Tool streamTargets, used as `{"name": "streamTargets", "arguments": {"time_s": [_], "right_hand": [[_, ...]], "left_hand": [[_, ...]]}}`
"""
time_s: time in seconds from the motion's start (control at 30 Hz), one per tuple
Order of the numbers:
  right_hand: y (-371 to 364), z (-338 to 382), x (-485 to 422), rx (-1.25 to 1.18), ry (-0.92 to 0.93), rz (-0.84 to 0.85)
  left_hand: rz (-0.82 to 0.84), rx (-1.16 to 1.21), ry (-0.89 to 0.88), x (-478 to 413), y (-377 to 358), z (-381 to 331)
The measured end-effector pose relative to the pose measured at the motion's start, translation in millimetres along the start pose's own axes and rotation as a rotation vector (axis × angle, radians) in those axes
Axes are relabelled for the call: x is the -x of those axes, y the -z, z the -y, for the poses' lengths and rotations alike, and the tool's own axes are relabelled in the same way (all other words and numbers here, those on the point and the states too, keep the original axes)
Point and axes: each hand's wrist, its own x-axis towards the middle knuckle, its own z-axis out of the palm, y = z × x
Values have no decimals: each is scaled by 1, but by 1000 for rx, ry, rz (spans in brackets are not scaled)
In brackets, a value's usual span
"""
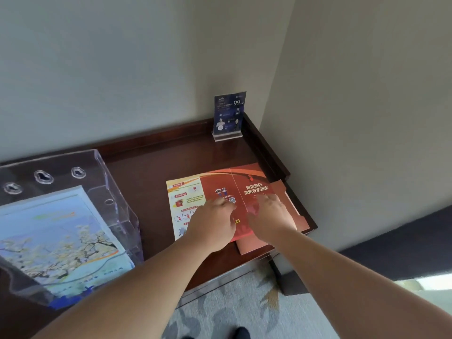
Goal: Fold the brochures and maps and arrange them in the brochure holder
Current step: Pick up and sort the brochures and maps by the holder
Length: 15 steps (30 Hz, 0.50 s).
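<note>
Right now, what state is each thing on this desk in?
Red brochure, unfolded, flat on the desk.
Left hand, resting on the red brochure.
Right hand, fingers straight, pressing the red brochure.
Brochure holder, holds a blossom map.
Sign stand, upright at the back.
Lower brochure, partly under the red one.

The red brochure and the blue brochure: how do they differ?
The red brochure lies spread open, flat on the desk; the blue brochure leans inside the clear holder. The red brochure shows cartoon figures and bold lettering; the blue brochure shows blossoming branches. Both are printed paper.
</note>
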Motion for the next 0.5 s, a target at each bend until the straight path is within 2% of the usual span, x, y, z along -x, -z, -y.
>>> {"name": "streamTargets", "arguments": {"time_s": [0.3, 0.5], "right_hand": [[-27, -7, -56, 189, 46, 17], [-40, -10, -65, 197, -42, 84]], "left_hand": [[62, -97, 116, -28, -32, -4], [-20, -98, 204, -21, -33, 3]]}}
